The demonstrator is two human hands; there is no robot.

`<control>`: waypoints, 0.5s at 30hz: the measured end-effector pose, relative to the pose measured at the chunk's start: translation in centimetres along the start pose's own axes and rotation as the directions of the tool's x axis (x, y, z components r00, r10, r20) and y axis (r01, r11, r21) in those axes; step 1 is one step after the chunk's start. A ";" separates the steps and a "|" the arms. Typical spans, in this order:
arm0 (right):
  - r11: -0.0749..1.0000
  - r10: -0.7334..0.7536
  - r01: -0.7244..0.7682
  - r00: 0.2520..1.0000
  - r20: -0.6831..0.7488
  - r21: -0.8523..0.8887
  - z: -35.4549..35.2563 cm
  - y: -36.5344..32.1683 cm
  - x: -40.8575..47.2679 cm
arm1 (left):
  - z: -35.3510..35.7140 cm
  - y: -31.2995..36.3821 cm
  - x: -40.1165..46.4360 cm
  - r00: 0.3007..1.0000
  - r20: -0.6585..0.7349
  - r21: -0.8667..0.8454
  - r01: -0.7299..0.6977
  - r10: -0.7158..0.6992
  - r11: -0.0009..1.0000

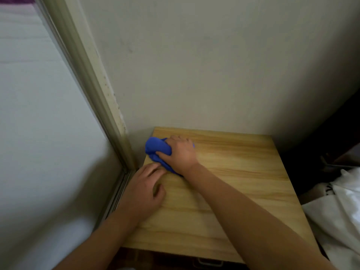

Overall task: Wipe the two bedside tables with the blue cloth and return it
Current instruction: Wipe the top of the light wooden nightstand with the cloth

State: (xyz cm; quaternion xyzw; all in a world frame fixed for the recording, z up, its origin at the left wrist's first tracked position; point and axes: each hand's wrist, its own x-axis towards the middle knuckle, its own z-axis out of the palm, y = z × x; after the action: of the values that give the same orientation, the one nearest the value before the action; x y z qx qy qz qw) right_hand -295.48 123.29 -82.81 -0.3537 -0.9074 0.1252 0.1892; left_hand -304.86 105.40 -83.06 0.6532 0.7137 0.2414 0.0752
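Note:
A light wooden bedside table stands against the wall. The blue cloth lies bunched near the table's far left corner. My right hand grips the cloth and presses it on the tabletop, covering much of it. My left hand rests on the table's left edge just in front of the cloth, fingers loosely spread, holding nothing.
A pale door or window frame runs along the left side down to the floor. White bedding or a white bag lies close to the table's right side. A drawer handle shows below the front edge.

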 end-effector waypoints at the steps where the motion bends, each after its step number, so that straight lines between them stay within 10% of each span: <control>1: 1.000 -0.010 0.010 1.000 0.013 -0.009 0.3 -0.9 0.1 | -0.1 0.1 0.0 1.000 0.007 0.005 0.004 -0.004 1.000; 8: 0.999 0.022 -0.024 0.999 0.038 0.043 -2.9 3.6 -3.7 | -0.3 0.4 -0.4 1.000 0.005 0.013 0.011 -0.011 1.000; 15: 0.935 0.353 -0.347 0.929 -0.107 0.071 -9.3 15.6 -9.4 | 0.1 0.0 -0.3 0.999 0.011 0.019 0.046 -0.046 0.999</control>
State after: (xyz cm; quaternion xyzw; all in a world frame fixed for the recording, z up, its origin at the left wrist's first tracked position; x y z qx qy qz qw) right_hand -275.76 128.90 -82.49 -0.5117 -0.8135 0.1588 0.2263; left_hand -304.81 105.15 -83.22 0.6386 0.7304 0.2292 0.0787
